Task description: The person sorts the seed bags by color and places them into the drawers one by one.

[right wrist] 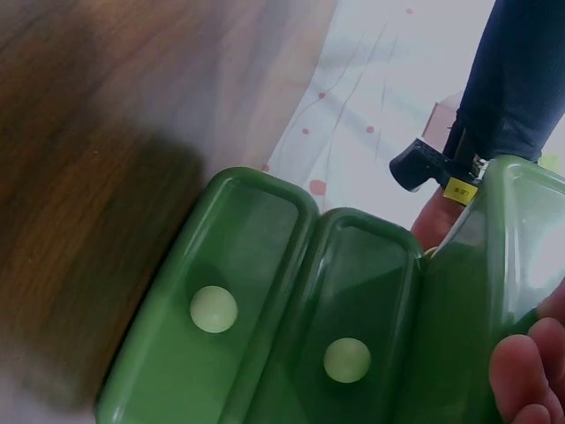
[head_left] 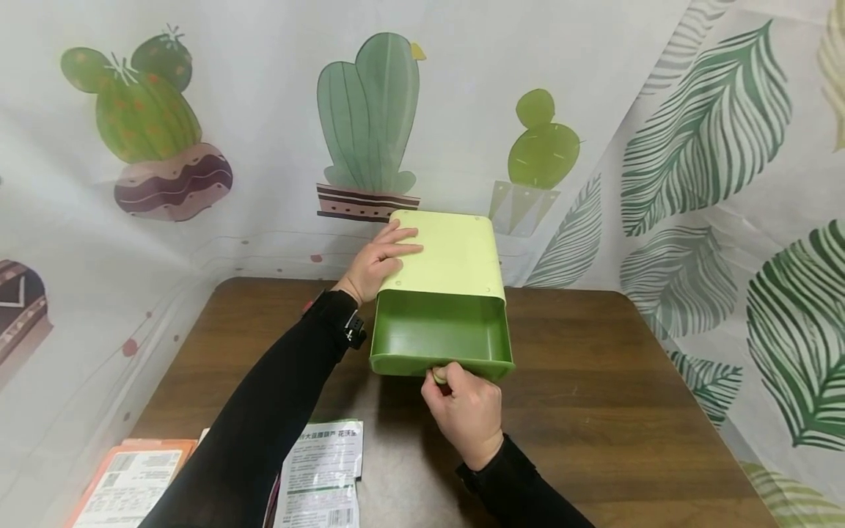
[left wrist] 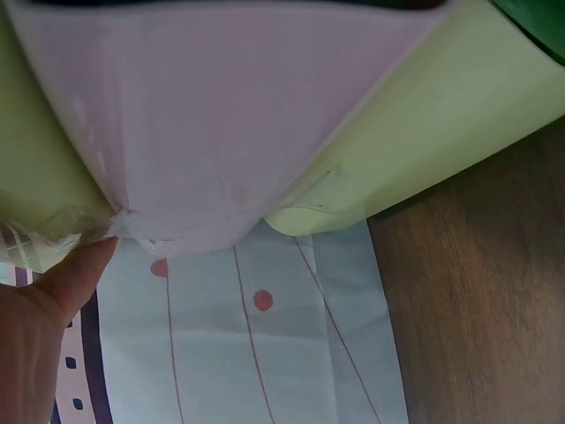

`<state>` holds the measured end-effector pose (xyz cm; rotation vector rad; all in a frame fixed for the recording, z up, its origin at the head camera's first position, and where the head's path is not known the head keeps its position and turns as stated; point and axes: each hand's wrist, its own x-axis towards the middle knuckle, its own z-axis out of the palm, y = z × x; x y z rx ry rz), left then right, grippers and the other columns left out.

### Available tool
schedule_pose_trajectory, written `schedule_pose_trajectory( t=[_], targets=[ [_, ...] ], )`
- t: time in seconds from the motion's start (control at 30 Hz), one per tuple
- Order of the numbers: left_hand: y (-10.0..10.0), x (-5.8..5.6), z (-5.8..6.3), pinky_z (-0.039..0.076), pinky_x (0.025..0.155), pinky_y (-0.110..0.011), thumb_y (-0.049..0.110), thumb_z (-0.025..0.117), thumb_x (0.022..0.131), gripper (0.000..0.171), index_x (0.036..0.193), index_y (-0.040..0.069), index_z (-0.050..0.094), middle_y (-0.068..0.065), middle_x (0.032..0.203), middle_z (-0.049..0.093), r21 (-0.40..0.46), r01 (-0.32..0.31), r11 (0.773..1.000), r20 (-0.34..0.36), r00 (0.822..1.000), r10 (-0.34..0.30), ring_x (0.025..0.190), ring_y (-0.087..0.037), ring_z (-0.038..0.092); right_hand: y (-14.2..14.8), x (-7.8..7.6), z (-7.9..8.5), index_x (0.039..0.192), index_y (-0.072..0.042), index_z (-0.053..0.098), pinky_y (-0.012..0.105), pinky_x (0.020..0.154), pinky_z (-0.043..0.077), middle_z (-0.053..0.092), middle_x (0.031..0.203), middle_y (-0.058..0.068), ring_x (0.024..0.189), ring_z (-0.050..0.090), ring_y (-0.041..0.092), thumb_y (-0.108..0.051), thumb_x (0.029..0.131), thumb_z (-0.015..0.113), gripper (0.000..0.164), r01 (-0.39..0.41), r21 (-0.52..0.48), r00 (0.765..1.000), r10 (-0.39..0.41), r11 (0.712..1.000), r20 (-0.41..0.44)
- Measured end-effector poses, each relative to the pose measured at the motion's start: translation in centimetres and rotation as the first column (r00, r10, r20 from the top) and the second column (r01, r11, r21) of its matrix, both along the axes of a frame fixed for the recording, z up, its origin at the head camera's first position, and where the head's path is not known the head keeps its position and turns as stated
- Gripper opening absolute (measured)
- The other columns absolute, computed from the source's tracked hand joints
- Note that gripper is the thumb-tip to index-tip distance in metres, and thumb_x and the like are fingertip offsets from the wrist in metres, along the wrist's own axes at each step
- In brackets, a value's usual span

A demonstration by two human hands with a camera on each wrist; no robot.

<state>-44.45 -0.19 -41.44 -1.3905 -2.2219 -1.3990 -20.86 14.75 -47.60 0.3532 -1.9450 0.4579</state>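
Note:
A small drawer cabinet has a pale green casing [head_left: 455, 249] and dark green drawers with round knobs. Its top drawer [head_left: 442, 326] is pulled out, and the visible inside is bare. My right hand [head_left: 467, 414] pinches the knob [head_left: 439, 375] of that drawer. Spread over the casing's top left edge, my left hand [head_left: 378, 262] rests with its fingers fairly straight. The right wrist view shows a middle drawer [right wrist: 371, 291] and a bottom drawer [right wrist: 252, 238], both pushed in, each with a pale knob. In the left wrist view a thumb [left wrist: 75, 278] touches the casing's edge.
The cabinet stands on a brown wooden table [head_left: 594, 396], close to a white cloth backdrop [head_left: 264, 147] printed with cacti and leaves. At the front left lie a white printed packet [head_left: 323, 469] and an orange-edged packet [head_left: 135, 484], partly behind the left sleeve.

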Motion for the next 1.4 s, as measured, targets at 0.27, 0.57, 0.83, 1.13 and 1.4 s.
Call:
schedule_pose_trajectory(
  t=[0.27, 0.57, 0.83, 1.13, 1.4],
  targets=[
    [-0.1, 0.2, 0.1, 0.008, 0.118, -0.042, 0.014, 0.042, 0.091, 0.046, 0.127, 0.003, 0.069, -0.01, 0.15, 0.047, 0.004, -0.005, 1.0, 0.01, 1.0, 0.005, 0.149, -0.026, 0.015, -0.1, -0.4, -0.6, 0.072, -0.014, 0.057, 0.022, 0.038, 0.041, 0.054, 0.058, -0.009, 0.042, 0.046, 0.003, -0.01, 0.081, 0.065, 0.013, -0.034, -0.026, 0.996, 0.032, 0.999, -0.08],
    [0.1, 0.2, 0.2, 0.006, 0.118, -0.049, 0.007, 0.043, 0.092, 0.042, 0.125, 0.0, 0.068, -0.016, 0.148, 0.047, 0.061, 0.032, 0.998, -0.003, 1.0, -0.031, 0.149, -0.032, 0.014, 0.0, -0.6, -0.7, 0.072, -0.013, 0.059, 0.023, 0.038, 0.043, 0.056, 0.06, -0.008, 0.042, 0.049, 0.005, -0.009, 0.081, 0.066, 0.012, -0.057, -0.036, 0.992, 0.053, 0.998, -0.115],
    [0.1, 0.3, 0.0, 0.006, 0.118, -0.043, 0.012, 0.041, 0.092, 0.045, 0.127, 0.001, 0.068, -0.012, 0.151, 0.046, 0.029, 0.017, 0.999, 0.026, 1.0, -0.018, 0.15, -0.026, 0.012, 0.0, -0.6, -1.0, 0.071, -0.012, 0.058, 0.024, 0.038, 0.042, 0.056, 0.06, -0.007, 0.042, 0.049, 0.006, -0.009, 0.082, 0.065, 0.014, -0.055, -0.04, 0.99, 0.05, 0.998, -0.132],
    [-0.3, 0.0, 0.5, 0.002, 0.118, -0.041, 0.011, 0.044, 0.098, 0.04, 0.13, 0.003, 0.066, -0.004, 0.156, 0.039, -0.019, 0.012, 1.0, 0.117, 0.993, -0.01, 0.15, -0.019, 0.007, 0.2, -0.1, -0.5, 0.077, -0.013, 0.061, 0.027, 0.039, 0.042, 0.054, 0.062, -0.007, 0.044, 0.049, 0.008, -0.016, 0.09, 0.064, 0.014, -0.047, -0.006, 0.998, 0.047, 0.999, -0.032],
    [-1.0, 1.6, 2.4, 0.003, 0.118, -0.036, 0.026, 0.041, 0.107, 0.041, 0.141, 0.011, 0.058, 0.004, 0.163, 0.023, -0.194, -0.027, 0.981, 0.21, 0.975, 0.069, 0.15, -0.015, 0.001, 0.7, 1.5, 0.8, 0.091, -0.011, 0.063, 0.029, 0.04, 0.039, 0.054, 0.063, -0.006, 0.046, 0.048, 0.011, -0.015, 0.089, 0.057, 0.008, -0.029, 0.09, 0.985, 0.013, 0.995, 0.171]
  ],
)
